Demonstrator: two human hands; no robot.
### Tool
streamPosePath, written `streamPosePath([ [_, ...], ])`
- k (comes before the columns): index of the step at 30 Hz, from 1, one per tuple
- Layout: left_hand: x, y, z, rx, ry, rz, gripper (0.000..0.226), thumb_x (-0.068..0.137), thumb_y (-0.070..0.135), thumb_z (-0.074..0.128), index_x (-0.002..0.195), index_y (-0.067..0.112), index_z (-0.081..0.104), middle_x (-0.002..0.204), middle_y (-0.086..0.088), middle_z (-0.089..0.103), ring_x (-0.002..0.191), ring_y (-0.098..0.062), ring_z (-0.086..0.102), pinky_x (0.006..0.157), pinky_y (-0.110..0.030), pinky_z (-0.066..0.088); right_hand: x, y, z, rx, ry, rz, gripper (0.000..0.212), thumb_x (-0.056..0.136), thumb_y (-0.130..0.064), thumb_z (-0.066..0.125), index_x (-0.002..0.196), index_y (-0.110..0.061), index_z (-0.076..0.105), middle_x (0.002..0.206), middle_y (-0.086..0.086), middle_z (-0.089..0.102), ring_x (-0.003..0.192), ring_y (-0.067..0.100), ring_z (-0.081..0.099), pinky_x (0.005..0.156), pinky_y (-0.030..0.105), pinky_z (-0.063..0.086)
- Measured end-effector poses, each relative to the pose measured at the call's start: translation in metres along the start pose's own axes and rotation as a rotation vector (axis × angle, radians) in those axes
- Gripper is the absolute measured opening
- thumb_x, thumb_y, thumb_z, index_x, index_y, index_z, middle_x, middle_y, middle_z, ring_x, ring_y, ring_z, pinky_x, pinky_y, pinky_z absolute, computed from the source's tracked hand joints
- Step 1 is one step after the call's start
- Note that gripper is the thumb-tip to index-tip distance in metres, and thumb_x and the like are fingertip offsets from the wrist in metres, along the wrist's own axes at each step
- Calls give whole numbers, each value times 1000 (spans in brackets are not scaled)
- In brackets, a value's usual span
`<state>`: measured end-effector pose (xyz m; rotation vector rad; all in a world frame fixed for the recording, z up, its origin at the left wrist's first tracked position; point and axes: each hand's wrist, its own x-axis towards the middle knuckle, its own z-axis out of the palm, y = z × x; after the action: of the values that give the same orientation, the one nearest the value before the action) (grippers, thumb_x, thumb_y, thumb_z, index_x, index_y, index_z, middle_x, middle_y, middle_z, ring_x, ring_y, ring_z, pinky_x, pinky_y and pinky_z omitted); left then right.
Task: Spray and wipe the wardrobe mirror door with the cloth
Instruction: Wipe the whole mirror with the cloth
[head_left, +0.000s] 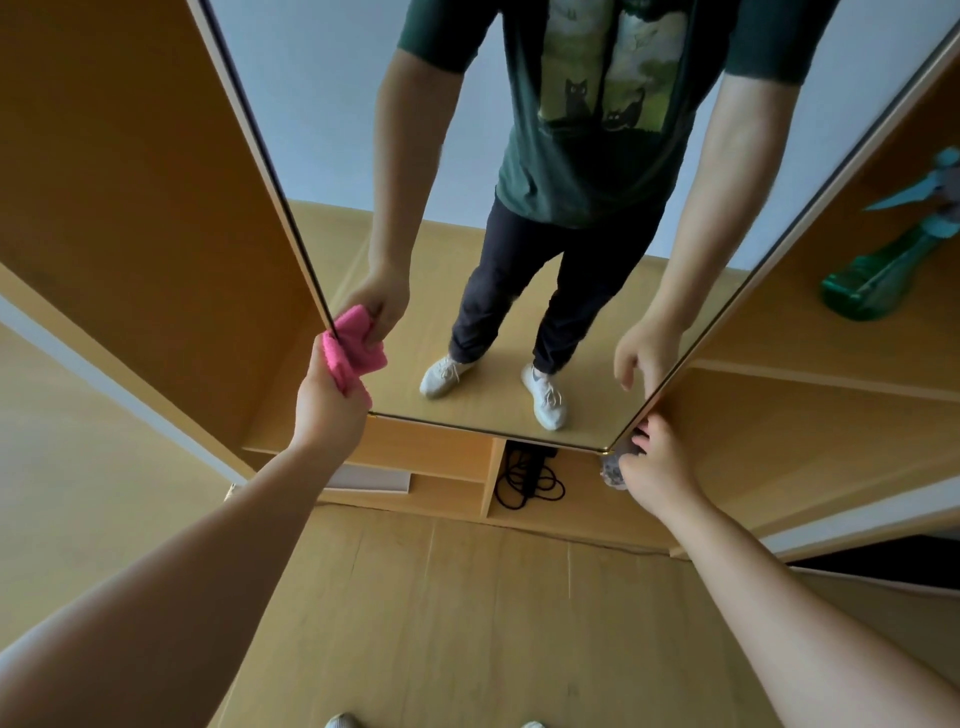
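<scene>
The wardrobe mirror door (519, 322) fills the middle of the head view and reflects a person in a green shirt. My left hand (330, 405) grips a bunched pink cloth (353, 353) and holds it against the mirror's lower left edge. My right hand (660, 465) sits at the mirror's lower right corner, its fingers curled round the door's edge. A green spray bottle (878, 275) lies on a wardrobe shelf at the far right, out of both hands.
Open wooden wardrobe shelves (810, 374) flank the mirror on both sides. Below the door, a low compartment holds a coiled black cable (527, 480) and a white panel (369, 480). A small grey object (613, 470) sits beside my right hand. Wooden floor (467, 623) lies underfoot.
</scene>
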<state>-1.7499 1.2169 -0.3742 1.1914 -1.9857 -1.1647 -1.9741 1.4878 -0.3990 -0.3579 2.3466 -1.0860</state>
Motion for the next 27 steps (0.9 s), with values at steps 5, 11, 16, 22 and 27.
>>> streamPosePath([
  [5, -1, -18, 9, -5, -24, -4, 46, 95, 3, 40, 127, 36, 43, 104, 6, 68, 89, -9, 64, 70, -32, 58, 0, 7, 9, 32, 5, 5, 71, 84, 7, 46, 147, -20, 34, 142, 5, 49, 132, 19, 46, 109, 39, 40],
  [11, -2, -41, 19, 21, -51, -42, 46, 95, 5, 40, 128, 38, 41, 103, 3, 68, 80, -13, 66, 65, -39, 60, 4, 7, 16, 61, 31, 9, 72, 84, 11, 47, 148, -17, 31, 144, 7, 47, 133, 21, 46, 112, 43, 37],
  [16, -1, -59, 30, 12, -68, -47, 53, 92, 0, 38, 128, 39, 41, 105, 9, 68, 84, -12, 64, 71, -38, 58, 4, 12, 20, 41, 60, -8, 67, 84, 12, 46, 145, -13, 34, 142, 12, 49, 132, 24, 47, 110, 45, 38],
  [22, 1, -77, 42, 49, -36, -71, 35, 97, 10, 37, 121, 35, 42, 91, 2, 66, 73, -16, 63, 66, -42, 58, 6, 18, 22, 22, 71, -27, 60, 82, 10, 46, 138, -12, 41, 140, 12, 52, 131, 25, 48, 111, 49, 37],
  [27, 2, -84, 47, 35, -28, -64, 31, 99, 14, 36, 119, 37, 42, 86, 2, 66, 70, -15, 64, 63, -37, 57, 6, 17, 25, 42, 88, -34, 55, 82, 12, 45, 133, -8, 43, 139, 15, 51, 131, 26, 48, 110, 48, 39],
])
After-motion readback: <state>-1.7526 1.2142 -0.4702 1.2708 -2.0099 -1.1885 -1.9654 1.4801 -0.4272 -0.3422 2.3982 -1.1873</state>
